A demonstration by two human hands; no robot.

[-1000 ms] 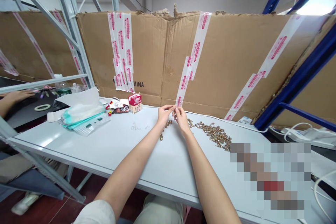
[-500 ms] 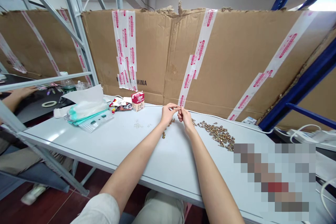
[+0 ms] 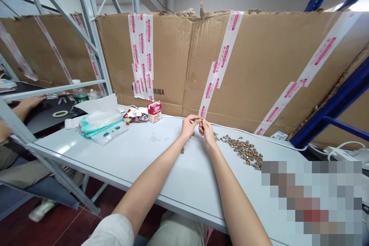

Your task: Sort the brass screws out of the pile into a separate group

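Observation:
My left hand (image 3: 189, 127) and my right hand (image 3: 206, 132) meet above the far middle of the table, fingertips pinched together. Whatever sits between them is too small and covered to name. To the right of my right hand spreads a pile of small brass-coloured metal pieces (image 3: 245, 150). A few more such pieces (image 3: 182, 151) lie beside my left wrist, partly hidden by it. Left of my left hand, several tiny clear pieces (image 3: 154, 138) are scattered on the white tabletop (image 3: 115, 161).
A red-and-beige drink carton (image 3: 154, 113) and crumpled snack wrappers (image 3: 137, 115) stand at the back. Plastic packaging (image 3: 100, 123) lies at the left. A cardboard wall (image 3: 167, 57) closes the back. Another person's hand (image 3: 31, 102) rests on the neighbouring black table. Metal posts flank both sides.
The whole view has shifted slightly, so the scene sits a little further right. My hands stay pinched together, with only small finger movement.

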